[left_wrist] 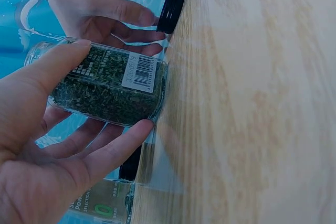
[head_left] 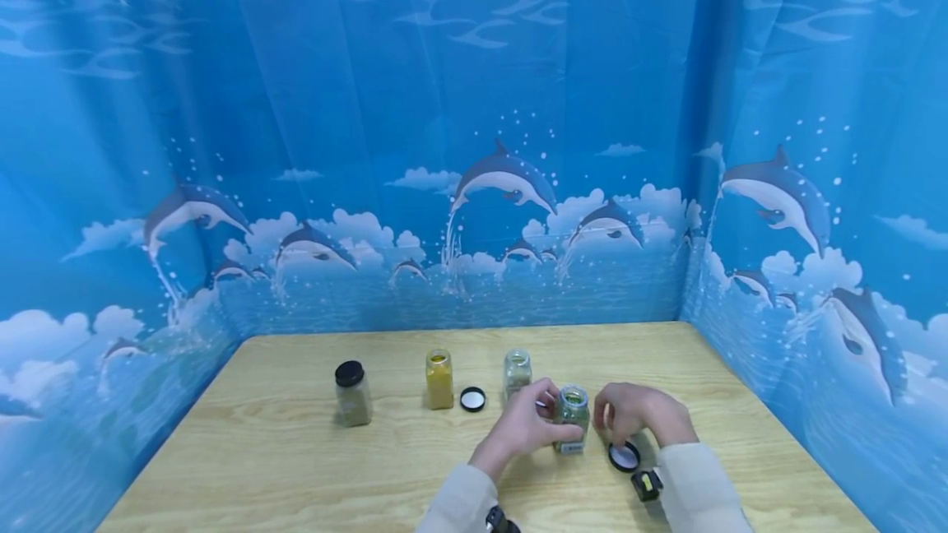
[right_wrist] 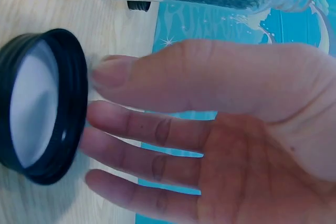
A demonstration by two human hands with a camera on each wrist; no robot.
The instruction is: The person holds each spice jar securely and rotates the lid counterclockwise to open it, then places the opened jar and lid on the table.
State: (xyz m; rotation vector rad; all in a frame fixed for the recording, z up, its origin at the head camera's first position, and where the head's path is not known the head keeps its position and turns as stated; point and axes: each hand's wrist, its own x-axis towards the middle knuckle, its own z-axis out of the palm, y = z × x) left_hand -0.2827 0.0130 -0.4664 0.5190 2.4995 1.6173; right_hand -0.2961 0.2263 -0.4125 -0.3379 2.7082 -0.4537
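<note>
In the head view my left hand (head_left: 529, 422) holds an uncapped glass jar of chopped green herb (head_left: 573, 414) at the table's right half. The left wrist view shows the thumb on the jar's face and the fingers around its far side; "Chopped" is readable on the label in the right wrist view. My right hand (head_left: 640, 414) is to the right of the jar, thumb and fingers apart. By its fingertips a black lid (head_left: 624, 456) lies on the table, white inner side up. Whether the fingertips touch the lid's rim is hard to tell.
A black-capped jar of pale powder (head_left: 354, 397) stands at left. Right of it are an uncapped yellow jar (head_left: 440, 385) and a black lid (head_left: 472, 399), white side up. Another uncapped jar (head_left: 517, 368) stands behind my left hand. A dolphin-printed curtain (head_left: 474, 146) surrounds the wooden table (head_left: 281, 467).
</note>
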